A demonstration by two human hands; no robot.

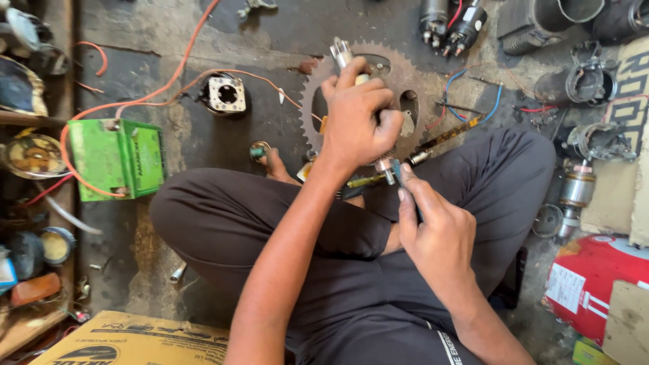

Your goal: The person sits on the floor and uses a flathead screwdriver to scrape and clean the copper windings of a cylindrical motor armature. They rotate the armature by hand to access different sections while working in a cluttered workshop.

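Left hand (357,122) clenched round a metal shaft part (342,53) above the toothed sprocket (405,74), right hand (433,226) pinching what looks like a small tool (399,174); slip risk onto fingers.

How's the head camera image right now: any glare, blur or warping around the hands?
Head view: even daylight, no harsh glare; the left hand gripping the metal part and the right hand are sharp. Wide-lens bending shows at the edges, where the green battery and red canister lean. The big sprocket sits on dark, low-contrast floor, with soft shadow under the knees.
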